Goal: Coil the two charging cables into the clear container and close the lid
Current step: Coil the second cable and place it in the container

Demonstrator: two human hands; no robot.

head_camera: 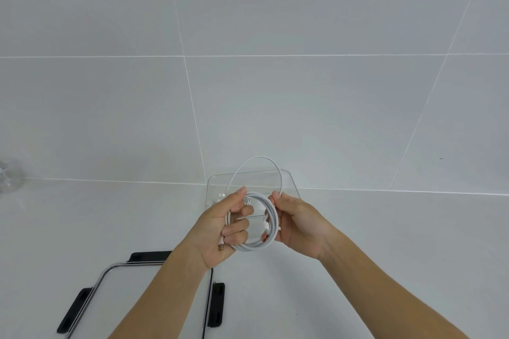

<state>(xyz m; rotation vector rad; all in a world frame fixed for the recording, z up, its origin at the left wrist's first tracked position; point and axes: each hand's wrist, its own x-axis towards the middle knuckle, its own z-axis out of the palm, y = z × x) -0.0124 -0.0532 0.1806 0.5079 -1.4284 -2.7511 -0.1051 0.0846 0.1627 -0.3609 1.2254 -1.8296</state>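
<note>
A white charging cable (271,224) is wound into a coil held in the air between both hands. My left hand (224,228) grips the coil's left side, with a connector end poking out below its fingers. My right hand (298,224) pinches the coil's right side, and a loose loop of the same cable arcs up above the hands. The clear container (289,177) stands open on the counter right behind the coil, against the wall. Its clear lid (118,294) with black latches lies flat on the counter at the lower left, partly under my left forearm. A second cable I cannot make out.
The white counter meets a tiled wall just behind the container. A clear glass object (9,176) stands at the far left edge by the wall.
</note>
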